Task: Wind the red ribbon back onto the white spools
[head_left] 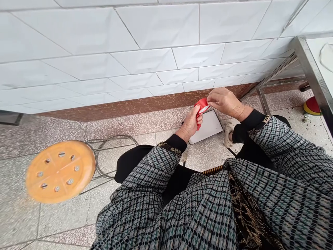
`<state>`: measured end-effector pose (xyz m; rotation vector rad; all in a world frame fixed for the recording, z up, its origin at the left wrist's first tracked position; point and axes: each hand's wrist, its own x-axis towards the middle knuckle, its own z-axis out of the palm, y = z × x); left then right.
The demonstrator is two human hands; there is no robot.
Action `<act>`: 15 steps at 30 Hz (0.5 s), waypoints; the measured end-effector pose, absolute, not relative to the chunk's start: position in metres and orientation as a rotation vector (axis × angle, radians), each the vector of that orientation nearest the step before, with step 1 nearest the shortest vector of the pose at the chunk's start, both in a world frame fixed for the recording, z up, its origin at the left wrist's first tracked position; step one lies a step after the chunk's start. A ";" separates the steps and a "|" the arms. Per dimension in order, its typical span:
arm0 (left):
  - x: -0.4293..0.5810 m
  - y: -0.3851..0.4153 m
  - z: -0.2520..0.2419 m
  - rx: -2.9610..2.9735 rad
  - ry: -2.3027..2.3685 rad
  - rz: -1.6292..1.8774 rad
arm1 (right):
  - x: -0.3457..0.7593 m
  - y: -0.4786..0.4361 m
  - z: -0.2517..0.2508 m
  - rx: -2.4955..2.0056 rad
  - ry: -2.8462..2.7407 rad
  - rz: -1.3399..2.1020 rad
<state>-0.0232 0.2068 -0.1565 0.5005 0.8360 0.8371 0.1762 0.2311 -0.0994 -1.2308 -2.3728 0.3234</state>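
Out in front of me, my left hand (191, 122) is closed around a red roll of tape (202, 102), whose pale inner side shows. A red piece also sticks out below the fingers of that hand. My right hand (225, 102) pinches at the roll's right edge with thumb and fingertips. Whether a loose tape end lies in that pinch is too small to make out. Beneath both hands, a white flat panel with a dark rim (208, 126) lies near the floor, partly hidden by my left hand.
An orange round stool (61, 172) with metal legs stands on the left. The white tiled wall (158, 31) rises just ahead. On the right is a metal-framed table (310, 66), with a red and yellow object (313, 106) on the floor under it. Small dark bits litter the floor there.
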 end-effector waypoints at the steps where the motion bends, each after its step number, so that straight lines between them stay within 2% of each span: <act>1: -0.023 0.207 -0.157 0.508 0.855 0.836 | 0.176 0.231 -0.101 -1.221 -2.422 0.267; 7: -0.021 0.207 -0.160 0.524 0.974 0.821 | 0.174 0.231 -0.110 -1.194 -2.623 0.022; 15: -0.017 0.205 -0.154 0.446 1.043 0.828 | 0.168 0.229 -0.107 -1.265 -2.698 0.057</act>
